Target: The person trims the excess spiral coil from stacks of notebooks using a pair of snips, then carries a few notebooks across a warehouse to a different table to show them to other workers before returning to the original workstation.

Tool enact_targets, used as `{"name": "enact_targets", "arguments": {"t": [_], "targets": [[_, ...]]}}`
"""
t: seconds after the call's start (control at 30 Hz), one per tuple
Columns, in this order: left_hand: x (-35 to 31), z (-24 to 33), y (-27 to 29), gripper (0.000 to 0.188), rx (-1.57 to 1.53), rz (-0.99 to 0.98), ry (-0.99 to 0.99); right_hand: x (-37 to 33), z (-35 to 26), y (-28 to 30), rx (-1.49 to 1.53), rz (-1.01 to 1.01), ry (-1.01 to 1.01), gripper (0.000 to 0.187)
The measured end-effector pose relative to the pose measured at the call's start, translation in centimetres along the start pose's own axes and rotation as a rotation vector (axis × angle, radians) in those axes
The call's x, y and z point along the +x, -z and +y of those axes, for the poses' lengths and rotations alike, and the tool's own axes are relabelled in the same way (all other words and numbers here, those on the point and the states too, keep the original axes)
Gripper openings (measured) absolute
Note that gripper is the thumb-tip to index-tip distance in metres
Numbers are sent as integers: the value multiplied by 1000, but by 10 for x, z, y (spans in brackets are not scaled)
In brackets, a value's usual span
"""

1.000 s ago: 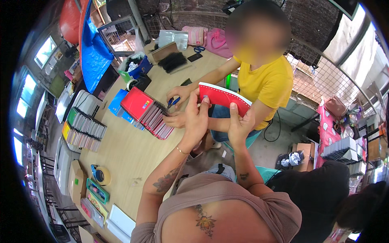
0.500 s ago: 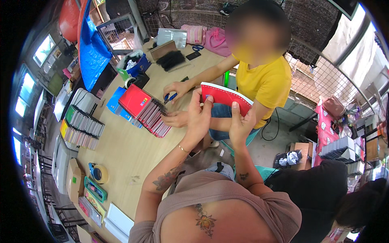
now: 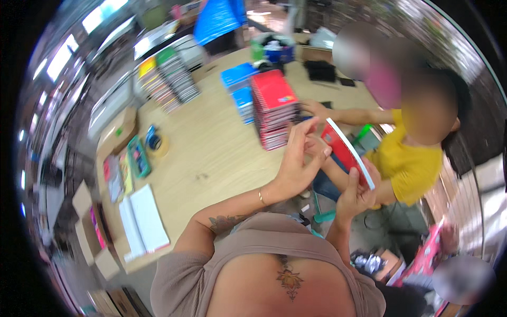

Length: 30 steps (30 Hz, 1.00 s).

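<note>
A thin red notebook (image 3: 343, 150) with a white page edge is tilted up in front of me. Its lower right end is gripped by my right hand (image 3: 357, 194), thumb along the cover. My left hand (image 3: 300, 161) is beside the notebook's other end, fingers apart and holding nothing; whether its thumb touches the cover I cannot tell. Just beyond it rises a tall stack of red spiral notebooks (image 3: 274, 90) on the table. A co-worker's hand (image 3: 315, 109) is at the right side of that stack.
Blue notebooks (image 3: 237, 76) lie left of the red stack. More notebooks (image 3: 169, 79), a tape roll (image 3: 158, 146), a green basket (image 3: 139, 157) and an open book (image 3: 149, 214) lie along the left of the table (image 3: 211, 142). A co-worker in yellow (image 3: 417, 169) sits right.
My view has turned left. My left hand has let go of the red notebook, which my right hand now holds alone, turned more edge-on. The red stack now looks upright.
</note>
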<state>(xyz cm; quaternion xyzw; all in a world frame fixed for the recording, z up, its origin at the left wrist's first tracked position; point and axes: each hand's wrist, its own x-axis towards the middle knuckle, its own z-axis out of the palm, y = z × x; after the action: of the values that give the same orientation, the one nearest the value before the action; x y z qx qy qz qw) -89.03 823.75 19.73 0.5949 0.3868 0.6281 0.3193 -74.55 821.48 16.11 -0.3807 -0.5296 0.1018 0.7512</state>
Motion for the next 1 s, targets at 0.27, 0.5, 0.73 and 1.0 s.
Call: {"name": "enact_targets", "arguments": {"t": [0.27,0.5,0.73,1.0], "targets": [[-79,20,115,33,-523,280,403,-67,-3,-93,123,-731,390,42],[-172,-4,219,22,-346,764,522,-140,-36,-160,475,-1405,-361,66],[-250,-18,284,23,-63,735,523,-241,-77,-219,750,-1316,-1183,68],[-315,-14,370,32,153,829,639,-330,-96,-266,713,-1206,-1377,39]]}}
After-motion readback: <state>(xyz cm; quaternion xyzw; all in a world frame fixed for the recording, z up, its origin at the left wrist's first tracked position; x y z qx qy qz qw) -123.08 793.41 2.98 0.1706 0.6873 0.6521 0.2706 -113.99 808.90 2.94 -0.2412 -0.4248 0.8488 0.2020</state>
